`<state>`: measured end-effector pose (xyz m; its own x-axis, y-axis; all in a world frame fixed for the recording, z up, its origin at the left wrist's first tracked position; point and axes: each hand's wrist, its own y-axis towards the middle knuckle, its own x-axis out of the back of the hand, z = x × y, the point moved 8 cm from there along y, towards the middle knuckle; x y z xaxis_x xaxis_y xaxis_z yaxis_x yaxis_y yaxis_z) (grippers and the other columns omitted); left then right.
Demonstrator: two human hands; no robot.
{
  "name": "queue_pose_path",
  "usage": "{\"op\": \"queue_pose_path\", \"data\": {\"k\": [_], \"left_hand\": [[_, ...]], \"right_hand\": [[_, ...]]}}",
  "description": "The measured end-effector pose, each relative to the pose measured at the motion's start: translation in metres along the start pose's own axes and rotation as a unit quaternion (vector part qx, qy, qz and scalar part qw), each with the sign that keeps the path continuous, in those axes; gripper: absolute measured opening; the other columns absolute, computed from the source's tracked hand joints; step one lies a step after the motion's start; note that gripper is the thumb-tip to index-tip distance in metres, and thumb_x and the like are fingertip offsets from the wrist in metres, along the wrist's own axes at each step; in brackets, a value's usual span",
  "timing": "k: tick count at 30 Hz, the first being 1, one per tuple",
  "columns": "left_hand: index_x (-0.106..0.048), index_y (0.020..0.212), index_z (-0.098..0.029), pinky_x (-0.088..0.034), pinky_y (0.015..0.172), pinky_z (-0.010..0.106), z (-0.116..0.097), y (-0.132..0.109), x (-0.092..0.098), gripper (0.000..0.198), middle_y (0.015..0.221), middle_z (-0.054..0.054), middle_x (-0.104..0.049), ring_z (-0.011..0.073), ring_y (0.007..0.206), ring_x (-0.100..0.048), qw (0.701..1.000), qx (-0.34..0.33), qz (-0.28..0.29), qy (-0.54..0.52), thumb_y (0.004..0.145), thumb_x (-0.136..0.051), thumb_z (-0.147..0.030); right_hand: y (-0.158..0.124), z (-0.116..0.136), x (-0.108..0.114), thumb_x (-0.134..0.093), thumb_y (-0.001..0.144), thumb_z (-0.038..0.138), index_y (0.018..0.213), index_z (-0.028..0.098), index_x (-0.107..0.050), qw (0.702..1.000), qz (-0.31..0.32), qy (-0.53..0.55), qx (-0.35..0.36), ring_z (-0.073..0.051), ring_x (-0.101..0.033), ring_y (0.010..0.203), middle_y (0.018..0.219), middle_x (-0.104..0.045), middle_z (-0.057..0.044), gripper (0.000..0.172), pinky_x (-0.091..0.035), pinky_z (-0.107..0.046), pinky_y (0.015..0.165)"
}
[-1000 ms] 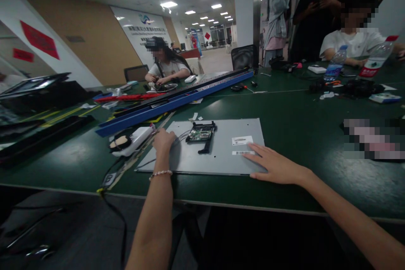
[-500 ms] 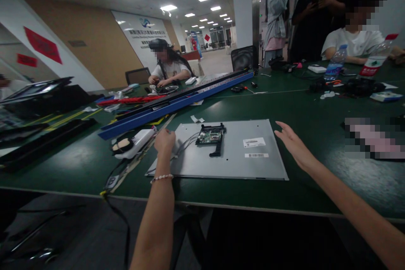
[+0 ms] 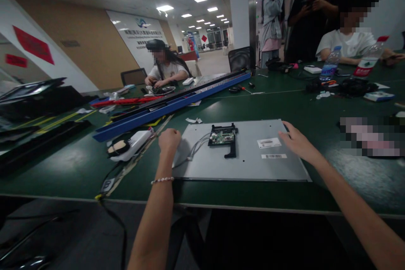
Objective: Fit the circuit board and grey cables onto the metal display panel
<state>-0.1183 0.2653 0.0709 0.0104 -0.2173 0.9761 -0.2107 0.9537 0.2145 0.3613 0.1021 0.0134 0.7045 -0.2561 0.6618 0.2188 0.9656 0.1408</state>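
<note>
A flat display panel lies back side up on the table in front of me, its back grey metal with two white labels. On it sits a green circuit board in a black bracket, with thin grey cables running left. My left hand, a beaded bracelet at its wrist, is closed at the panel's left edge; its fingertips are hidden. At the right edge my right hand has its fingers stretched out, the thumb over the panel near the upper label.
Left of the panel are a white device with a round tan top and a cable. Behind lie a long blue rail and a screwdriver. Bottles stand at right. One person sits across; others are at the far right.
The panel has slid to the right and turned slightly, with the board on it. My right hand now meets its right edge, where there was a gap. My left hand has shifted slightly right.
</note>
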Motion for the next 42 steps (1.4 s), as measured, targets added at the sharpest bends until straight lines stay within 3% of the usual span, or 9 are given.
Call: {"op": "queue_pose_path", "data": {"k": [7, 15, 23, 33, 42], "left_hand": [[-0.075, 0.096, -0.008, -0.052, 0.082, 0.035, -0.054, -0.022, 0.000, 0.040, 0.101, 0.022, -0.072, 0.0316, 0.096, -0.069, 0.992, -0.099, 0.030, 0.079, 0.091, -0.040, -0.028], [-0.073, 0.102, -0.007, -0.052, 0.085, 0.036, -0.095, -0.043, -0.009, 0.046, 0.105, 0.022, -0.071, 0.0315, 0.101, -0.067, 0.971, -0.193, 0.058, 0.130, 0.096, -0.038, -0.036], [-0.073, 0.101, -0.007, -0.052, 0.083, 0.038, -0.116, -0.059, -0.011, 0.049, 0.100, 0.022, -0.072, 0.0326, 0.098, -0.068, 0.960, -0.241, 0.064, 0.125, 0.096, -0.038, -0.041], [-0.070, 0.096, -0.012, -0.050, 0.080, 0.033, -0.130, -0.070, -0.010, 0.047, 0.098, 0.017, -0.072, 0.0280, 0.094, -0.069, 0.951, -0.290, 0.072, 0.080, 0.098, -0.035, -0.043], [-0.069, 0.088, -0.015, -0.047, 0.073, 0.028, -0.135, -0.067, -0.019, 0.047, 0.088, 0.013, -0.071, 0.0240, 0.086, -0.068, 0.945, -0.315, 0.081, 0.044, 0.099, -0.034, -0.045]], "right_hand": [[-0.001, -0.017, 0.007, -0.031, 0.096, 0.040, 0.148, 0.009, -0.036, 0.983, 0.017, -0.184, -0.013, -0.033, -0.052, 0.126, 0.143, -0.049, -0.020, 0.060, -0.043, -0.045, 0.101], [-0.006, -0.034, 0.005, -0.033, 0.096, 0.041, 0.144, 0.016, -0.041, 0.946, 0.040, -0.318, -0.041, -0.035, -0.046, 0.127, 0.138, -0.051, -0.018, 0.055, -0.041, -0.052, 0.098], [-0.008, -0.047, 0.016, -0.026, 0.097, 0.043, 0.136, 0.018, -0.047, 0.926, 0.039, -0.365, -0.088, -0.037, -0.046, 0.126, 0.134, -0.052, -0.020, 0.051, -0.039, -0.060, 0.095], [-0.006, -0.072, 0.030, -0.027, 0.096, 0.045, 0.136, 0.020, -0.048, 0.917, 0.021, -0.373, -0.138, -0.040, -0.047, 0.123, 0.128, -0.054, -0.022, 0.052, -0.040, -0.062, 0.091], [-0.008, -0.068, 0.029, -0.026, 0.094, 0.047, 0.137, 0.019, -0.048, 0.925, 0.025, -0.354, -0.135, -0.042, -0.040, 0.129, 0.136, -0.049, -0.021, 0.056, -0.036, -0.065, 0.093]]}}
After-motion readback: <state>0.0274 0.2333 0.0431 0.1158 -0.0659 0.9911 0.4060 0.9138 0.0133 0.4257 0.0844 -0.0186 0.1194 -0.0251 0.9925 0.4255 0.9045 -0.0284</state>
